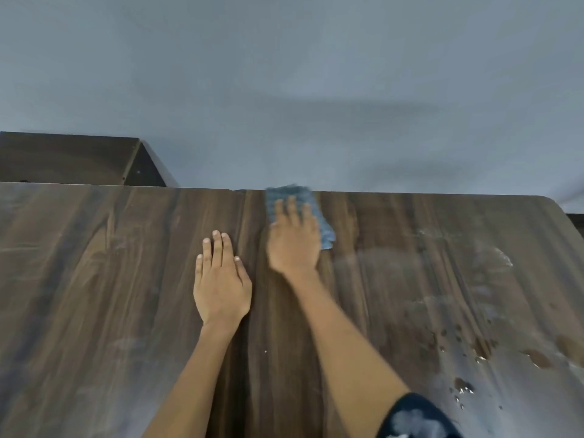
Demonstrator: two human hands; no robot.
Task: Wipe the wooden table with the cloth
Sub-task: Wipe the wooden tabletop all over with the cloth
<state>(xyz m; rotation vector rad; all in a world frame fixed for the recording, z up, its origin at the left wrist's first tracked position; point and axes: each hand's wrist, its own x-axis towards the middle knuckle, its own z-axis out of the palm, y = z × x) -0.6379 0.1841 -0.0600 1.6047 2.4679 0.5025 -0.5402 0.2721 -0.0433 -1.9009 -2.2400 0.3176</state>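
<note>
A dark wooden table (94, 279) fills the lower half of the head view. A blue-grey cloth (325, 229) lies near the table's far edge, slightly past it at the top. My right hand (294, 238) presses flat on the cloth with straight fingers, and it looks motion-blurred. To its left, my left hand (221, 279) rests flat on the bare wood with fingers straight and together. Wet smears and droplets (480, 346) mark the right side of the table.
A grey wall (284, 74) rises directly behind the table's far edge. A dark wooden cabinet or box (69, 159) stands behind the table at the back left. The table's right corner (556, 210) is rounded.
</note>
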